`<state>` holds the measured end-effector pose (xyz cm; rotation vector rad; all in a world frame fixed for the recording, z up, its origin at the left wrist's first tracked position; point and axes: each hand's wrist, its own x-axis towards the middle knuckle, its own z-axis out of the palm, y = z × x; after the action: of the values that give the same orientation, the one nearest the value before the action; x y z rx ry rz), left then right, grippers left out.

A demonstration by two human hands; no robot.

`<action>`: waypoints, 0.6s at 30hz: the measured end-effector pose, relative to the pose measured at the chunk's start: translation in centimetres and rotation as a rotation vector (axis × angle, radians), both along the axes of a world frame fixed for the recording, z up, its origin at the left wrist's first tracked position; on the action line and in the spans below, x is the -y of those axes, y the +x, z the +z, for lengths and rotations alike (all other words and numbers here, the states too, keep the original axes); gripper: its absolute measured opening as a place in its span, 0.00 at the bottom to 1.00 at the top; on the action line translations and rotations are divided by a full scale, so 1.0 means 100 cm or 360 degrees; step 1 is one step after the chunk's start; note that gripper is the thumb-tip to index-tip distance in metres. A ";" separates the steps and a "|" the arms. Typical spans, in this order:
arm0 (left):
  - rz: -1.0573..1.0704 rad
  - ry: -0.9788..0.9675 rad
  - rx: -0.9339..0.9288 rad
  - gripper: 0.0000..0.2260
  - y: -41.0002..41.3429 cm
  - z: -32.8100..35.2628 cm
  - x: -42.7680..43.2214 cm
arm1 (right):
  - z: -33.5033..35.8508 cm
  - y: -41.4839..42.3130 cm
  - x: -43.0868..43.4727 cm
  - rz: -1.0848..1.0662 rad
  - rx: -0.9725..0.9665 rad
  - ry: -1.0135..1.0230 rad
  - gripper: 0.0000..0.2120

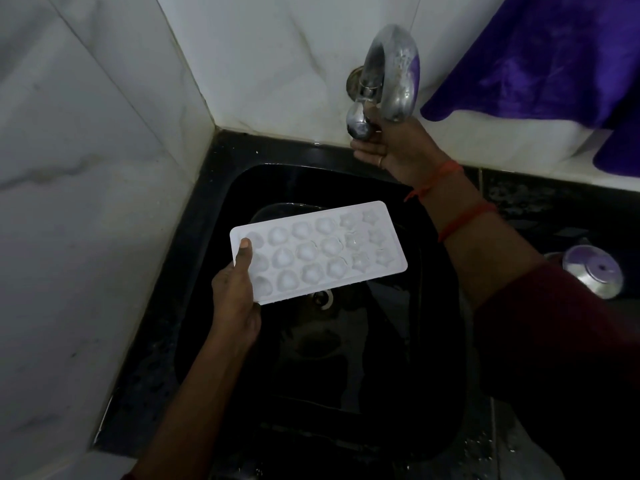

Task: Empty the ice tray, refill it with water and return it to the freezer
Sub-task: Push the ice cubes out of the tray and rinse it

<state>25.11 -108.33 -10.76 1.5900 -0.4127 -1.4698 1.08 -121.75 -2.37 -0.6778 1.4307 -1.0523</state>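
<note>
A white ice tray with several round and star-shaped moulds hangs level over the black sink. My left hand grips its left end, thumb lying on top across the rim. Up at the wall, my right hand has its fingers curled round the handle of the chrome tap. The tap's curved spout arches above that hand. No water stream shows. Whether the moulds hold ice or water is unclear.
White marble tiles close in the left and back sides. A purple cloth hangs at the upper right. On the dark counter to the right sits a shiny steel vessel. The sink drain lies just under the tray.
</note>
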 end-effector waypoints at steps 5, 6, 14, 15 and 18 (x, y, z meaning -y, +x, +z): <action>0.0022 0.0000 -0.0007 0.15 0.001 0.001 0.001 | 0.000 -0.001 0.002 -0.0011 0.0000 -0.0007 0.08; 0.0025 -0.0003 -0.0015 0.15 0.000 0.001 0.001 | 0.000 -0.001 0.003 -0.0035 -0.0021 -0.0011 0.07; 0.0084 0.0004 -0.0028 0.15 0.001 0.002 0.006 | 0.002 0.005 0.006 -0.0194 -0.0131 0.0019 0.21; 0.0089 0.0006 -0.0028 0.15 0.000 0.002 0.006 | 0.002 0.005 0.006 -0.0199 -0.0137 0.0029 0.21; 0.0094 0.0001 -0.0037 0.16 -0.001 0.001 0.009 | 0.003 0.005 0.005 -0.0200 -0.0127 0.0010 0.20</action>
<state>25.02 -109.28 -10.68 1.5711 -0.3495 -1.4422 1.54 -122.28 -2.09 -0.6382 1.5617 -1.1281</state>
